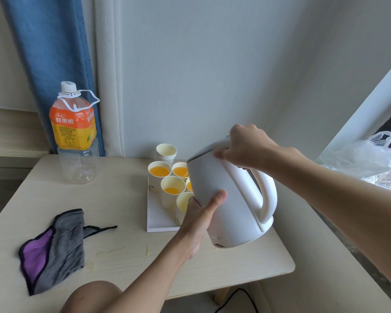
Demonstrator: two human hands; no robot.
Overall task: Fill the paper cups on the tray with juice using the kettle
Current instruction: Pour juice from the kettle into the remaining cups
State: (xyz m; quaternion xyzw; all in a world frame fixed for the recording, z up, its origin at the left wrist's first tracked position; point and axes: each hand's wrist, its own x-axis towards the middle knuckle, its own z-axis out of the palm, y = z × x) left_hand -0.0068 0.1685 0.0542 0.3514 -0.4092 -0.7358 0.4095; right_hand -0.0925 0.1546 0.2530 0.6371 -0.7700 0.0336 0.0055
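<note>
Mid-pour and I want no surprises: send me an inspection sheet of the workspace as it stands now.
Surface: pale wooden table; wet streaks near its front.
Job's things: white tray; back cups hold juice; middle cup takes a thin stream; front cup empty; fifth cup, with juice, mostly hidden by the tilted kettle.
Clutter: grey-purple cloth; juice bottle; spare cup stack behind the tray.
Hands: left hand holds the kettle's body; right hand grips its handle top.
Cables: black cable on the floor.
Surroundings: blue curtain; plastic bag at right.
</note>
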